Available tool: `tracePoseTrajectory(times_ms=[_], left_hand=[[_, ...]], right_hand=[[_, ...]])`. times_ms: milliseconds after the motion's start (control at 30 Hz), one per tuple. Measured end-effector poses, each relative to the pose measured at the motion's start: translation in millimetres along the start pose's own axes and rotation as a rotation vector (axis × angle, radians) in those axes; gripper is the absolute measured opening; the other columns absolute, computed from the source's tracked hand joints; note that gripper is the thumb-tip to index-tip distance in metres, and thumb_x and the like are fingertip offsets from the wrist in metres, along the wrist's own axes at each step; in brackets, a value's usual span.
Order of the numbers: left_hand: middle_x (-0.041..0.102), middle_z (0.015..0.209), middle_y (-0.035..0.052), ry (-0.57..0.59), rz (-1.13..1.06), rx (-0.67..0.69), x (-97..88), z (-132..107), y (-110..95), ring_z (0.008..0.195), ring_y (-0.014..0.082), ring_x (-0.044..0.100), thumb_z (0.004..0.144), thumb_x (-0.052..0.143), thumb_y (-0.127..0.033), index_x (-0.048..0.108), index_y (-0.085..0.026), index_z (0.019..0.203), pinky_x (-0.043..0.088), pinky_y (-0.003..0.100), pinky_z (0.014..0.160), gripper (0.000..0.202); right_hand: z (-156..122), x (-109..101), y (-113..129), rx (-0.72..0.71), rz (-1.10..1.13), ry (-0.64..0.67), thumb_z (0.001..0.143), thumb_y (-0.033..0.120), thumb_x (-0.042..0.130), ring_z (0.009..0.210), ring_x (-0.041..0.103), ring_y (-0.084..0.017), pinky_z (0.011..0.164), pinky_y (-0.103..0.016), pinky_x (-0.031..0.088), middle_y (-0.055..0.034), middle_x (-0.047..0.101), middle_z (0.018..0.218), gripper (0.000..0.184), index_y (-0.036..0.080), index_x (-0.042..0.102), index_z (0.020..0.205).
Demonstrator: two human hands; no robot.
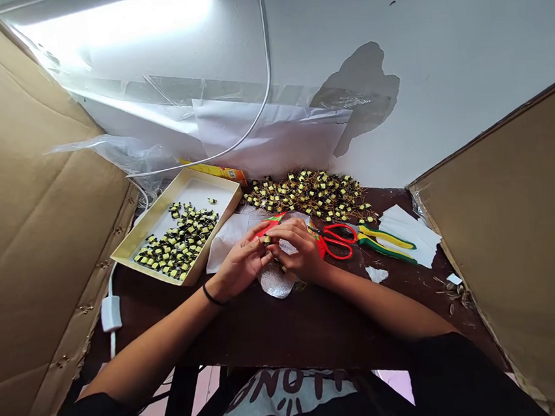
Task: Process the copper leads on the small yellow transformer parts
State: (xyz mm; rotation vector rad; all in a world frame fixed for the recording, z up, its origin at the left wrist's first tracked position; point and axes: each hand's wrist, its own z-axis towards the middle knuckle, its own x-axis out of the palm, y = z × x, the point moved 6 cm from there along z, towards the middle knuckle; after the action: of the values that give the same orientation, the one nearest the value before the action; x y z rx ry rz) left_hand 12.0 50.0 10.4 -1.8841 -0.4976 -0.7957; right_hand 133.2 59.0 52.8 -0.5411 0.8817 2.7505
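Note:
Both hands meet at the middle of a dark brown table (279, 325). My left hand (241, 264) and my right hand (298, 248) have their fingers pinched together around one small yellow-and-black part with thin wire leads (267, 240). Under the hands lies a shiny silver sheet (277, 283) and a piece of white paper (228, 235). A red item (272, 223) shows just beyond the fingertips. A black band circles my left wrist.
A shallow cream tray (185, 194) at the left holds several like parts. A big loose pile of them (310, 195) lies behind the hands. Red-handled scissors (337, 238) and green-and-yellow-handled pliers (383, 240) rest at the right. Cardboard walls stand on both sides.

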Motion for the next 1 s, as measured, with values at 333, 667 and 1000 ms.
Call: tracePoseTrajectory(times_ms=[333, 667, 1000], left_hand=[[0.071, 0.086, 0.0034, -0.035, 0.414, 0.174, 0.0, -2, -9, 0.080, 0.0151, 0.067, 0.074, 0.077, -0.037, 0.055, -0.019, 0.115, 0.052, 0.025, 0.073, 0.050], [0.068, 0.086, 0.0029, -0.031, 0.630, 0.248, -5.0, 1, -13, 0.075, 0.0131, 0.063, 0.079, 0.069, -0.043, 0.051, -0.017, 0.118, 0.048, 0.022, 0.066, 0.050], [0.067, 0.082, 0.0026, 0.050, 0.668, 0.234, -2.2, 2, -12, 0.078, 0.0147, 0.064, 0.081, 0.068, -0.041, 0.049, -0.016, 0.117, 0.049, 0.024, 0.068, 0.047]], right_hand=[[-7, 0, -27, 0.328, 0.199, -0.048, 0.093, 0.047, 0.044, 0.085, 0.059, -0.018, 0.078, -0.035, 0.048, -0.0069, 0.065, 0.098, 0.032, 0.023, 0.060, 0.107], [-12, 30, -56, 0.855, 0.786, 0.266, 0.072, 0.056, 0.066, 0.055, 0.045, -0.010, 0.055, -0.024, 0.038, 0.0026, 0.055, 0.063, 0.039, 0.019, 0.057, 0.072], [-15, 33, -61, 0.816, 0.775, 0.320, 0.073, 0.045, 0.071, 0.062, 0.051, -0.011, 0.063, -0.026, 0.041, 0.0016, 0.060, 0.066, 0.029, 0.017, 0.063, 0.072]])
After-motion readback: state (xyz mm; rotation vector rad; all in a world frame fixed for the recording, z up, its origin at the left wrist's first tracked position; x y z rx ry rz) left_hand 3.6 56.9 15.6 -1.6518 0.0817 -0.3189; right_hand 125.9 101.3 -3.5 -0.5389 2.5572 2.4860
